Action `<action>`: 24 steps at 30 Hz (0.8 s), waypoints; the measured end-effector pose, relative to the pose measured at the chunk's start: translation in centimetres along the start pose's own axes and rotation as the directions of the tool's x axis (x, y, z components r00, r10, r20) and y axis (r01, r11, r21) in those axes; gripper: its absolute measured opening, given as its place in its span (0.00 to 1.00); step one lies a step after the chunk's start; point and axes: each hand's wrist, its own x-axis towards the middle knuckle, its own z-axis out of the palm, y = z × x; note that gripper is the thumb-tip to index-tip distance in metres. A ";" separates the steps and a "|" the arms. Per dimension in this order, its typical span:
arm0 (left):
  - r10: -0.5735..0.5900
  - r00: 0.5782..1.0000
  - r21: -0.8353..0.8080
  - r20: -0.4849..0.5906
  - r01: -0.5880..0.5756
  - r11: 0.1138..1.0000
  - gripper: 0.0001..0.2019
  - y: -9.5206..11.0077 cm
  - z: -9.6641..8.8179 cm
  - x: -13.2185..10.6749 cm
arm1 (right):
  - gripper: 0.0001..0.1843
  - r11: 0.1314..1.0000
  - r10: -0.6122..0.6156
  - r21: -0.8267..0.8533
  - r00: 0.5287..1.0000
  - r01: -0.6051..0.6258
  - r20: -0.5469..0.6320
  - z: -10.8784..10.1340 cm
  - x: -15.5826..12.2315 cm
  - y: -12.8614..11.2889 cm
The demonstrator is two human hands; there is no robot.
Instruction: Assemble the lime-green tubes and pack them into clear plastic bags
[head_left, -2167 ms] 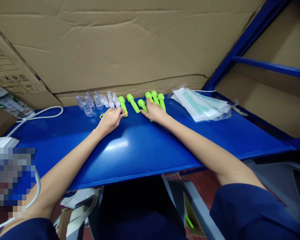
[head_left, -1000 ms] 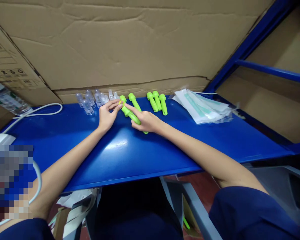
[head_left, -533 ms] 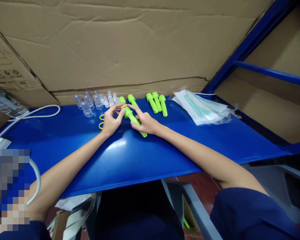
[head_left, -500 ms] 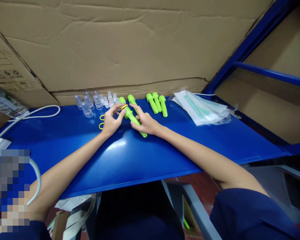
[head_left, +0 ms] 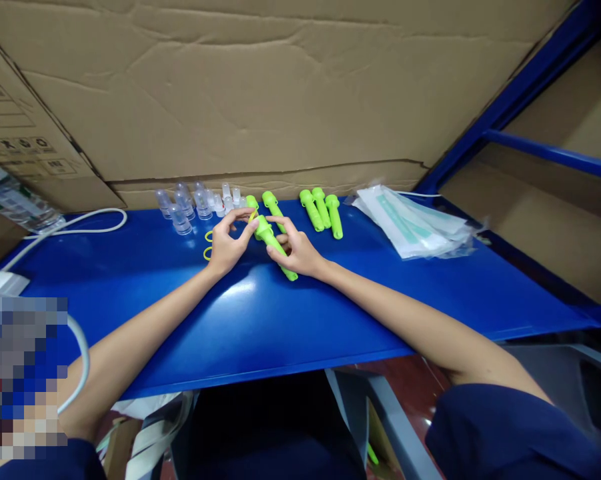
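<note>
while the lime-green torch-shaped tube (head_left: 267, 235) sits in front of us, slanting with its wider head away from us and toward the left, our right hand (head_left: 304, 255) grips its shaft between thumb and fingers. we cannot tell whether its tail end touches the blue tabletop (head_left: 330, 307). our left hand (head_left: 227, 247) pinches a thin yellow ring (head_left: 253, 217) at its fingertips, right beside that head.

a moment ago we see the ring lying flatter across the end of the tube; now it stands nearly edge-on and more of the head shows. we take this to mean that the ring is not seated around the tube, though our fingers hide part of it.

just left of our left hand we have two loose yellow rings (head_left: 209, 245), partly covered by it. beyond are clear domed caps (head_left: 181, 220) and small whitish nozzle pieces (head_left: 227, 204). behind our fingers lie two more green tubes (head_left: 271, 201), and farther right a group of three (head_left: 320, 210). past those we find flat plastic-wrapped packets (head_left: 407, 223), with upright cardboard (head_left: 260, 100) behind everything.
</note>
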 end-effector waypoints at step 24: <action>0.065 0.937 -0.573 0.342 0.153 0.805 0.23 0.7 0.2 2.8 | 0.45 0.921 0.095 0.367 0.990 -0.127 0.104 1.3 1.9 1.0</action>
